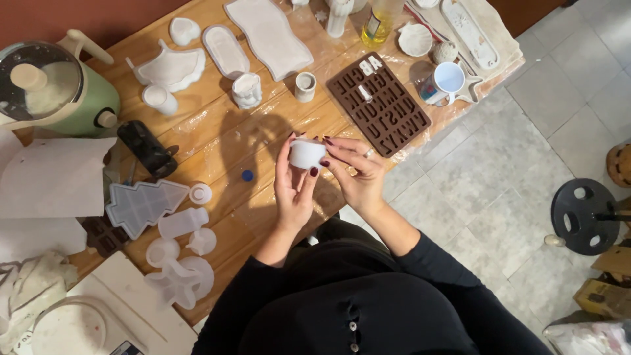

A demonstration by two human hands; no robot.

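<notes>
Wooden table (217,141) bears brown letter mould (379,104), white casts (269,33)

The cup (307,153) is small, white and round, a squat cylinder with a smooth matte wall and a slightly rounded rim. It lies tipped on its side, one flat end turned toward the left hand (294,187) and the other toward the right hand (357,172), so its curved wall faces up. Both hands pinch it between their fingertips, lifted clear of the tabletop (217,141), above the wooden surface near its front edge. Its surface looks plain and evenly pale, a little shaded underneath. Whether the ends are open or closed cannot be told from here.
</notes>
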